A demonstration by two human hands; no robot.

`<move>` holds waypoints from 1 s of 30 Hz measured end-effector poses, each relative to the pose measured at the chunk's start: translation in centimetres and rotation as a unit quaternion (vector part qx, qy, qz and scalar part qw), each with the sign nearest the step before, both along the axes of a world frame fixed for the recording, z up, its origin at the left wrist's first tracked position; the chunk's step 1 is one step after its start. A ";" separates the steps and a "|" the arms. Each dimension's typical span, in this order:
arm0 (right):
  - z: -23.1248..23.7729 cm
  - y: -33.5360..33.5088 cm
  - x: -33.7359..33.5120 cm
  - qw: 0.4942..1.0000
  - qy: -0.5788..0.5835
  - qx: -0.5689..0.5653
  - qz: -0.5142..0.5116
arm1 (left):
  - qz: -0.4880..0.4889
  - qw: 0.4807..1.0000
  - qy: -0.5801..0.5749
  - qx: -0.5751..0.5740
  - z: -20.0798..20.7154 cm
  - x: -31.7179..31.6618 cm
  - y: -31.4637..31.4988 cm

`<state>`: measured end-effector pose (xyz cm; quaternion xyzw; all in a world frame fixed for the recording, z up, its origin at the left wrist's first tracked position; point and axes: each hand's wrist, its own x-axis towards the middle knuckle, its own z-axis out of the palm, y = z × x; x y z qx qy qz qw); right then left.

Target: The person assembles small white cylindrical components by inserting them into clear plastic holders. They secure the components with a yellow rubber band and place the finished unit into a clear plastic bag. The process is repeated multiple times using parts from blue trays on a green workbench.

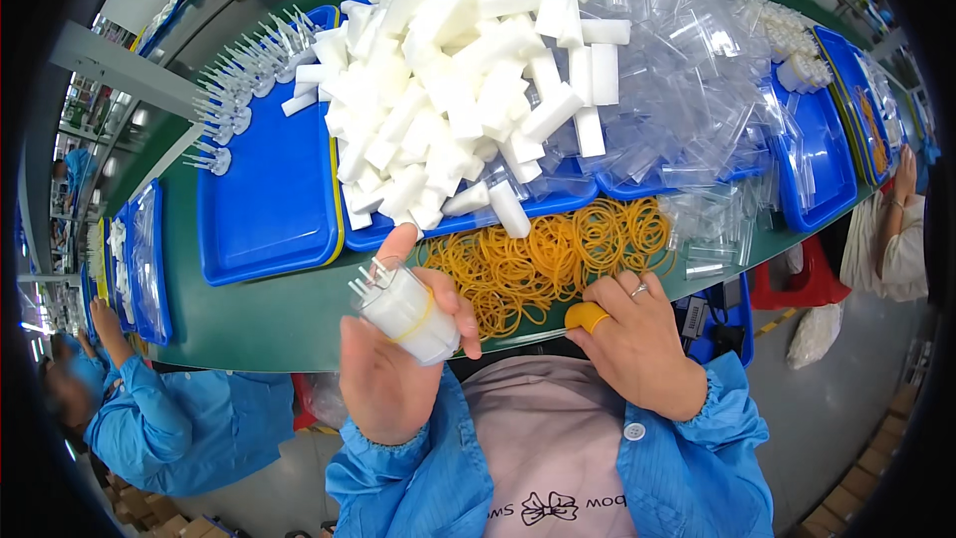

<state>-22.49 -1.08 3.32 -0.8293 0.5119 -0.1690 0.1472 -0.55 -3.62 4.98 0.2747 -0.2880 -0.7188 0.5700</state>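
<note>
My left hand [396, 403] holds a bundle [408, 317] tilted up to the left. It has a clear plastic wrapping around white material, several thin white prongs at its upper end and a yellow rubber band around its middle. My right hand [642, 349] is at the front edge of a loose heap of yellow rubber bands [538, 264]. Its fingers curl down toward the bands, and what the tips hold, if anything, is hidden. A yellow finger cot [586, 316] covers one digit of that hand.
Behind the bands rises a pile of white foam blocks [448, 80], with clear plastic sleeves [677, 70] to its right. A blue tray [264, 219] at left carries upright white pronged pieces [224, 110] along its far side. Co-workers sit at left [189, 428] and right [901, 229].
</note>
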 end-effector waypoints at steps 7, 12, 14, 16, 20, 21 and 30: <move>2.1 0.9 -1.7 0.964 -0.235 0.109 -0.061 | -0.024 0.999 -0.046 0.016 -0.8 0.2 0.1; 1.1 1.6 -1.2 0.942 -0.324 0.019 -0.089 | -0.097 0.993 -0.065 0.027 -0.2 -0.9 0.7; 0.1 1.3 -0.6 0.967 -0.245 0.010 -0.062 | -0.157 0.986 -0.043 0.036 -0.2 -0.8 0.9; -0.1 1.0 -0.7 0.975 -0.216 0.023 -0.045 | -0.199 0.978 -0.016 0.054 -0.3 -0.7 1.1; 1.5 0.5 -1.8 0.939 -0.326 0.080 -0.078 | -0.218 0.975 -0.046 0.003 -0.8 -0.7 1.5; 2.1 0.4 -2.0 0.913 -0.385 0.101 -0.093 | -0.210 0.974 -0.081 -0.009 -0.7 -0.9 1.8; 3.3 0.0 -1.2 0.827 -0.538 0.141 -0.087 | -0.203 0.900 -0.356 -0.149 -0.7 -2.3 1.6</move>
